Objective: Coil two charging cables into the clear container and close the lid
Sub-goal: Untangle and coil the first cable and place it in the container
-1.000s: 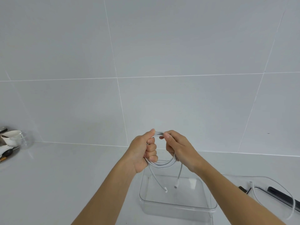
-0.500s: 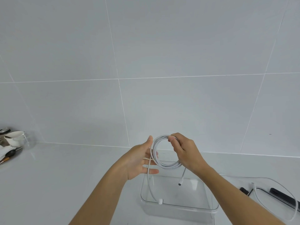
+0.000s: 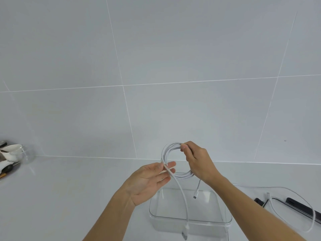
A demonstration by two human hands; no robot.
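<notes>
right hand [image 3: 199, 160] pinches coiled cable [image 3: 166, 150] over container [image 3: 191, 220] | left hand [image 3: 147, 181] flat | second cable [image 3: 312, 214] right | cups [image 3: 11, 151] far left

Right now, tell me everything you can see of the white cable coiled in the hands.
The smooth white charging cable is wound in several loops into an upright ring. The right hand pinches its top; one strand crosses the fingers of the open left hand. Two plug ends hang down: a short one above the clear plastic container, a long one past its near rim.

Clear glossy plastic container [image 3: 189, 221]
</notes>
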